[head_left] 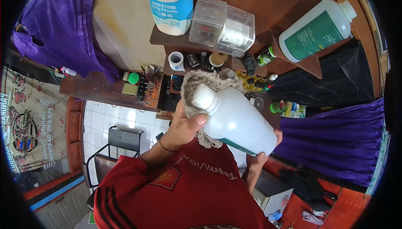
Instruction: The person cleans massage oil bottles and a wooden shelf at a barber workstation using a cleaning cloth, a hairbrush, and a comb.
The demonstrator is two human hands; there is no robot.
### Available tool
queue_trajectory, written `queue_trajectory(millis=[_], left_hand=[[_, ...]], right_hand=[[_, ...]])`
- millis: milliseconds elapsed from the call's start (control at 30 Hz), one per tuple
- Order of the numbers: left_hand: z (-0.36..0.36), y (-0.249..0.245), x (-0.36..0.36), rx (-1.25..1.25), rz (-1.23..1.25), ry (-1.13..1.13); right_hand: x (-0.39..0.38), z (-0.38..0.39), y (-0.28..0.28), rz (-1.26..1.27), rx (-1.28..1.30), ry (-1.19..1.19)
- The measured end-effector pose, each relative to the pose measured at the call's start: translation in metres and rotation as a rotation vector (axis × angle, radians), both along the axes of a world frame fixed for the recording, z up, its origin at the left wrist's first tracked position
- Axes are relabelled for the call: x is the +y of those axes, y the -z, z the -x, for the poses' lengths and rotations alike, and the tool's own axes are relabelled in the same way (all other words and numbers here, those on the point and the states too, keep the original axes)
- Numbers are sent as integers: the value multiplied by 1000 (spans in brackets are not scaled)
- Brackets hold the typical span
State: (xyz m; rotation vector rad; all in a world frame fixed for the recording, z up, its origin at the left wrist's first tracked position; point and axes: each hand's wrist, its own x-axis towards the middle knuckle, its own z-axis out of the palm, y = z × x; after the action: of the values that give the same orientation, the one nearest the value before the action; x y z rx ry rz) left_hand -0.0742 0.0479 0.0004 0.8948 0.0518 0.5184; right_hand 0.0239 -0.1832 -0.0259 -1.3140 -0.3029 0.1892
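A large white plastic bottle with a ribbed white cap and a green label lies tilted in front of my chest. My left hand is closed on a shaggy grey-beige cloth, its thumb against the bottle's shoulder near the cap. The cloth bunches behind the bottle's neck and hangs below it. Around the bottle's bottom end, my right hand is closed, its fingers partly hidden behind the bottle.
Ahead, shelves hold a baby powder bottle, a clear plastic box and another white bottle with a green label. A brush and a black watch sit lower. A chair stands left; a purple curtain hangs right.
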Motion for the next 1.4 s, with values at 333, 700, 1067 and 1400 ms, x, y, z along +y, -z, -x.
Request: queue_trajectory(millis=[333, 700, 1067, 1400], left_hand=[[-2, -19, -3, 28, 100, 13], [-4, -24, 2, 262, 47, -207], [-6, -17, 14, 358, 53, -264], [-27, -37, -18, 168, 54, -232]], right_hand=[[-6, -6, -6, 209, -469, -26], [18, -2, -19, 166, -510, -45], [13, -6, -16, 89, -380, -195], [34, 0, -13, 213, -830, 127]])
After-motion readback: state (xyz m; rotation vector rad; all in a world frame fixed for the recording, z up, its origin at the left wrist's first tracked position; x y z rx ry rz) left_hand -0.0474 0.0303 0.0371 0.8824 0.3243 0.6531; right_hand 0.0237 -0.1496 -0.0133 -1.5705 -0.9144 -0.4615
